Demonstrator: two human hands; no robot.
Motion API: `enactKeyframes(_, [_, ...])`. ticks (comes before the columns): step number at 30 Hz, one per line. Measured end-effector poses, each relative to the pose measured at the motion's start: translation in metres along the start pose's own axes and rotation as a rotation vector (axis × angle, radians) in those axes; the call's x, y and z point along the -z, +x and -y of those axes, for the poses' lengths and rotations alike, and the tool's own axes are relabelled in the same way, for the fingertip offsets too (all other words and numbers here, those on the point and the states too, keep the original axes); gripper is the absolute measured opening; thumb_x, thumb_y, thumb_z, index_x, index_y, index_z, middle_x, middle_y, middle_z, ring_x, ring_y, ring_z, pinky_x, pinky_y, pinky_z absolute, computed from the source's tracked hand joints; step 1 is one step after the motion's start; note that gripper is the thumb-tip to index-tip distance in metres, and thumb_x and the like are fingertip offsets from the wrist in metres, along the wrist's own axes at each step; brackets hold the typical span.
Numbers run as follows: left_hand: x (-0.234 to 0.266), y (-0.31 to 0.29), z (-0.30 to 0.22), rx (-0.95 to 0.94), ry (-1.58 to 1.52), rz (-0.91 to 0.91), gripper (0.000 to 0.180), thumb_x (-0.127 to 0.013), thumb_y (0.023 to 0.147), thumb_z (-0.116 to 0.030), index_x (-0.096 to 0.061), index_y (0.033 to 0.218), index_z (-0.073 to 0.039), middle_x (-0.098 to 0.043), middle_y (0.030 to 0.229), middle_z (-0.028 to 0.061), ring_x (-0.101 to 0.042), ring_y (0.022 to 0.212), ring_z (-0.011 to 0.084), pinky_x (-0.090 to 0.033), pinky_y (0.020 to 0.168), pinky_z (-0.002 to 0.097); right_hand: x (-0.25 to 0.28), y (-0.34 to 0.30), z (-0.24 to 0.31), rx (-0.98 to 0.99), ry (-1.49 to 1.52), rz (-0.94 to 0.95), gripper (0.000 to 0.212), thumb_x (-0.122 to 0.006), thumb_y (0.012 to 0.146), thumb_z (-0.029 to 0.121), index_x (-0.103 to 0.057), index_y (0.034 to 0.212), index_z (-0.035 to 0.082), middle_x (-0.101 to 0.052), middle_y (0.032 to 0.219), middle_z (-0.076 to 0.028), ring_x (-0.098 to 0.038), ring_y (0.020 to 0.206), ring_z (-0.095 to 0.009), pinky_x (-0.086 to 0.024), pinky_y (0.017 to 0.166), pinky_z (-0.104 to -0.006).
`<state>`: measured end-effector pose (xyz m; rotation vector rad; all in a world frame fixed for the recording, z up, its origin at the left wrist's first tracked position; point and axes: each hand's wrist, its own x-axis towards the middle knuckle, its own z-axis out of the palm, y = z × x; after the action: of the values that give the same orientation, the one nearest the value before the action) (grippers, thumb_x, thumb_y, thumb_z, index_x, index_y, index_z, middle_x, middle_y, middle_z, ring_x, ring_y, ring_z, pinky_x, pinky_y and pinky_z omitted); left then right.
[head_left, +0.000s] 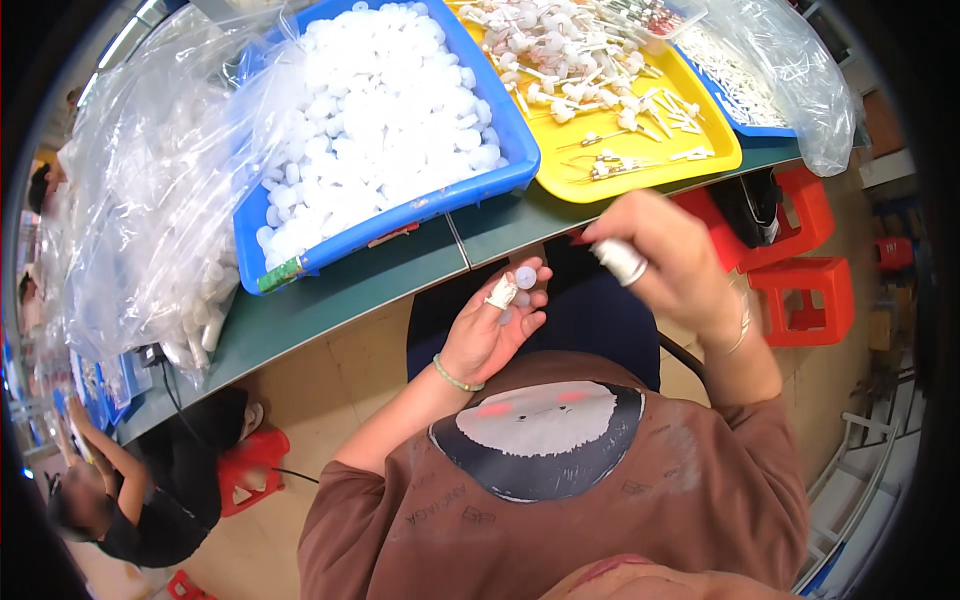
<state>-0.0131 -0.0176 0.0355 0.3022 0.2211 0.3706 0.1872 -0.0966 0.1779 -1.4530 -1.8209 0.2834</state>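
My left hand [492, 325], palm up with fingers partly curled, holds a few small translucent white round plastic pieces [526, 277]. White tape wraps its thumb. Higher and to the right, my right hand [665, 255] is closed in a pinch near the front edge of the yellow tray [600, 183]. Its thumb also wears white tape. Something small and dark red shows at its fingertips, blurred; what they hold cannot be made out. A blue tray [390, 215] heaped with the same white pieces [385, 110] stands beyond my left hand. In the yellow tray lie white-headed parts with thin stems [570, 60].
Clear plastic bags [165, 190] cover the green table's [350, 270] left side. Another blue tray [765, 130] of thin white pieces and a plastic bag [815, 90] are at the far right. Red stools [800, 300] stand beneath. A co-worker [150, 490] sits at the lower left.
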Motion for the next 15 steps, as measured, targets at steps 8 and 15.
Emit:
enactKeyframes(8, [-0.003,-0.001,-0.001,-0.062,0.013,-0.017,0.036,-0.057,0.095,-0.015,-0.05,0.127,-0.002,-0.06,0.119,0.0077,-0.06,0.106,0.0142,-0.05,0.097,0.0294,-0.068,-0.037,-0.001,-0.243,0.038,-0.12,0.022,-0.067,0.078,0.001,-0.063,0.099,0.006,-0.057,0.081,-0.011,-0.059,0.07,-0.027,-0.048,0.059,-0.0343])
enactKeyframes(15, [0.013,0.001,0.003,-0.115,-0.089,-0.087,0.032,-0.061,0.092,-0.015,-0.054,0.12,-0.002,-0.062,0.114,0.0115,-0.062,0.107,0.019,-0.052,0.096,0.0325,-0.081,-0.043,-0.004,-0.216,0.013,-0.106,0.029,-0.065,0.075,-0.003,-0.065,0.103,0.006,-0.057,0.082,-0.01,-0.059,0.07,-0.026,-0.05,0.061,-0.0347])
